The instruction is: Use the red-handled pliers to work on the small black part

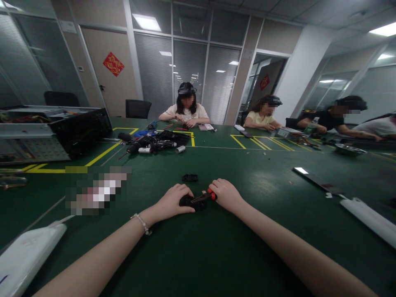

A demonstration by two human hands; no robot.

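My left hand [175, 200] is closed around the left end of a small black plastic part [186, 201], thumb in front and fingers behind, on the green table. My right hand [227, 194] grips the red handles of a pair of pliers [212, 194]. The dark jaws point left and reach over the black part; whether they pinch anything is too small to tell. Just beyond my hands lies a second black plastic piece [189, 177], touched by neither hand.
Farther off sits a pile of tools and cables with a power drill [133, 146]. An open computer case [55, 136] stands at the left. White power banks [34, 255] and a phone [314, 180] lie at the sides. Several people work across the table, near a metal bowl [350, 150].
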